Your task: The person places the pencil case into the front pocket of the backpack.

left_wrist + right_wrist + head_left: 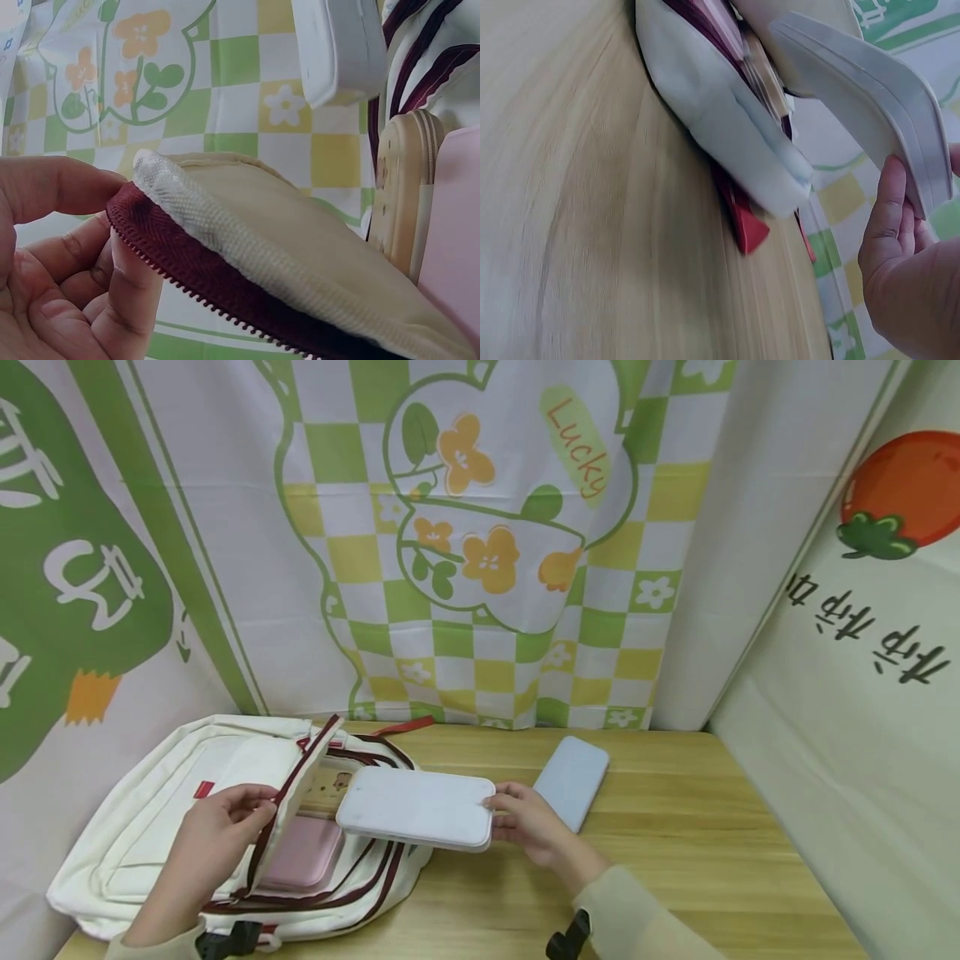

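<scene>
A cream backpack (142,827) with dark red zips lies on the table, its pocket unzipped. My left hand (217,831) pinches the zip edge of the pocket flap (247,217) and holds it up. My right hand (528,827) grips one end of a flat white case (416,806), thumb and fingers on either side. The case is in the air, its far end over the pocket opening. Inside the pocket lie a pink case (307,852) and a beige case (322,789) with a small printed figure. The pocket's depth is hidden.
A light blue flat case (573,777) lies on the wooden table (675,860), behind my right hand. A red strap (405,725) sticks out at the back of the backpack. Printed curtains (495,652) hang along the back and both sides.
</scene>
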The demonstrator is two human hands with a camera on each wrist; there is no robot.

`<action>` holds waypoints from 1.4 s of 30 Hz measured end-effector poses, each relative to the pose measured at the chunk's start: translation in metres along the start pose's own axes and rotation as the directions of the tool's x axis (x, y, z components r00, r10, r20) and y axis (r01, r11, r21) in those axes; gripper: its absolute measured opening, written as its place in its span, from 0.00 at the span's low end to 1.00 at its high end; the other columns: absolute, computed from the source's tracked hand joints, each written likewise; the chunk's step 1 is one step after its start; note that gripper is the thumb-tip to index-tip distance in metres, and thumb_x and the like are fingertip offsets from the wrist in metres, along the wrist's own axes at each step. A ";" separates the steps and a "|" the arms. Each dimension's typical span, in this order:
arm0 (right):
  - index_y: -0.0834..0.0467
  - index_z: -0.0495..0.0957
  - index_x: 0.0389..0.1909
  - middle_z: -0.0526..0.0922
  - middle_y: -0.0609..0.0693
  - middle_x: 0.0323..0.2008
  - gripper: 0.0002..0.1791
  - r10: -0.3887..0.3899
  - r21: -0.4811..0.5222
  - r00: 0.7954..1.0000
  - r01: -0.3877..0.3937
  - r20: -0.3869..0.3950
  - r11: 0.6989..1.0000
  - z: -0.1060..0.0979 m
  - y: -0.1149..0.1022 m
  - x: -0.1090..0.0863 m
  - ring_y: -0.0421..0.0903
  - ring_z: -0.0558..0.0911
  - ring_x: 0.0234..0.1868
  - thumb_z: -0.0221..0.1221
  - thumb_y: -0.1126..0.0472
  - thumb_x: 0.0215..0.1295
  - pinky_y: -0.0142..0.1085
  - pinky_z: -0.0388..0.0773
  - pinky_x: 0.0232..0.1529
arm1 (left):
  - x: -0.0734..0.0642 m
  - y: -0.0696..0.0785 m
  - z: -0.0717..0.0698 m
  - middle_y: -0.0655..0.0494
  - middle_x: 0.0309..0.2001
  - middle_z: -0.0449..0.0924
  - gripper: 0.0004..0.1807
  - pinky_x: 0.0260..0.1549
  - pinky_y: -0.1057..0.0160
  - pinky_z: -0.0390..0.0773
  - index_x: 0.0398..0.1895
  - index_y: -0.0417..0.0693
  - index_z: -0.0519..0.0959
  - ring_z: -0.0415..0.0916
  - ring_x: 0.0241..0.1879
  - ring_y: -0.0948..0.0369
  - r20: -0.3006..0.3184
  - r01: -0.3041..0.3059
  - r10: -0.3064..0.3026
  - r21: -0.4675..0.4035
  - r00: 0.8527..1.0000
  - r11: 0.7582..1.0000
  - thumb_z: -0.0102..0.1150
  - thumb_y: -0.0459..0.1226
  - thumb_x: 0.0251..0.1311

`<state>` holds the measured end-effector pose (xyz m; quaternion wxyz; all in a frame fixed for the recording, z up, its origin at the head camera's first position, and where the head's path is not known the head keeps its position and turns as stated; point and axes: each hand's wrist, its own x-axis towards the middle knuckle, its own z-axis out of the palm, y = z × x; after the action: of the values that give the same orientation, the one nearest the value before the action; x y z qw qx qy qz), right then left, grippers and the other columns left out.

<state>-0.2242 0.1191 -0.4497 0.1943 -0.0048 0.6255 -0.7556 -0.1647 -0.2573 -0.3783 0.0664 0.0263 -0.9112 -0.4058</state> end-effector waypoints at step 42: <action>0.66 0.74 0.50 0.83 0.52 0.32 0.14 0.028 0.053 1.000 -0.028 0.012 0.998 0.092 0.033 0.012 0.41 0.83 0.27 0.61 0.68 0.65 0.32 0.82 0.31 | 0.001 0.011 0.002 0.52 0.36 0.86 0.13 0.32 0.65 0.75 0.49 0.33 0.84 0.78 0.36 0.61 -0.014 -0.034 0.035 0.099 0.999 0.994 0.62 0.34 0.68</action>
<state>-0.2025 0.0235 -0.4640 0.2086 0.0050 0.6039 -0.7693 -0.1656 -0.2490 -0.3714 0.0790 0.0170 -0.9300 -0.3586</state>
